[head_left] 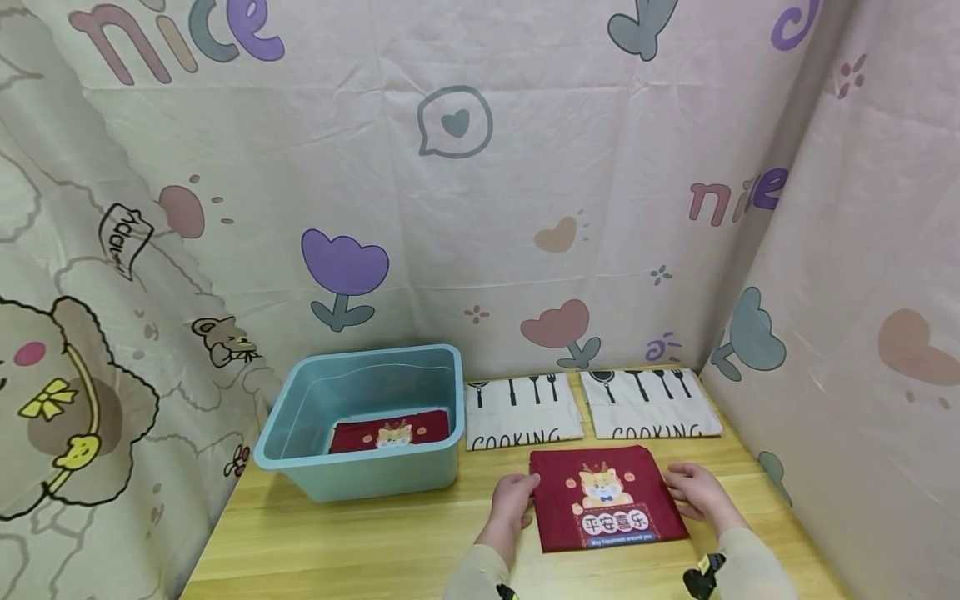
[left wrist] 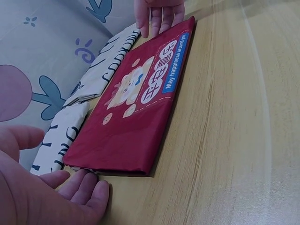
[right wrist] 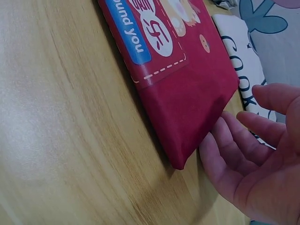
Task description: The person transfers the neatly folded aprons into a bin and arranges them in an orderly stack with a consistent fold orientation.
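Note:
A folded dark-red cloth [head_left: 558, 504] lies flat on the table, printed with a cartoon dog, Chinese characters and "May happiness around you". My left hand [head_left: 512, 505] is at its left edge; in the left wrist view, the fingertips [left wrist: 86, 180] meet the edge and the thumb stands apart above. On the opposite side, my right hand [head_left: 701, 493] has its fingers [right wrist: 229, 140] loosely bent against the right edge, palm turned toward the cloth. Its thumb is also raised off the fabric. Whether any fingertips reach beneath the cloth is hard to see.
Left of the cloth stands a light-blue plastic bin [head_left: 367, 481] with another folded red cloth [head_left: 352, 437] inside. Two folded white cloths [head_left: 525, 414] printed with "COOKING" and utensils lie behind, near the patterned curtain [head_left: 480, 217]. The wooden table [head_left: 337, 550] extends in front.

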The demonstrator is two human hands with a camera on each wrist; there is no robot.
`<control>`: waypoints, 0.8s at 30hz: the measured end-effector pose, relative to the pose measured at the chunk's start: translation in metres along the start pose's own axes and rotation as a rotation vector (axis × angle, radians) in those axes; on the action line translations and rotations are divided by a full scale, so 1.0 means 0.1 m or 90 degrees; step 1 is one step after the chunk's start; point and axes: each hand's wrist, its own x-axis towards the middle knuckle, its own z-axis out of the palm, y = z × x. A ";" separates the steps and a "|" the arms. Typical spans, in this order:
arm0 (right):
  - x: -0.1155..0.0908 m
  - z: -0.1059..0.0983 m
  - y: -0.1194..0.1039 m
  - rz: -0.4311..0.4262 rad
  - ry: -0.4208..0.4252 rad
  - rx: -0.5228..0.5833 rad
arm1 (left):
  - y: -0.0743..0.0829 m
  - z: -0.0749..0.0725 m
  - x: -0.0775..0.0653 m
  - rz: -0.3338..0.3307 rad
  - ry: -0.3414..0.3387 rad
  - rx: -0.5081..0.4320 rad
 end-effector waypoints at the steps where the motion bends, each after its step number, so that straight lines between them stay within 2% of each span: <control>1: 0.00 0.00 0.00 0.003 0.002 -0.001 | 0.00 0.00 0.00 0.002 0.000 0.001; 13: -0.02 -0.02 0.04 0.011 0.012 -0.018 | -0.04 -0.02 0.02 0.032 -0.024 -0.054; 24: -0.03 -0.02 0.06 0.007 0.021 -0.005 | -0.07 0.00 0.04 0.044 -0.020 -0.042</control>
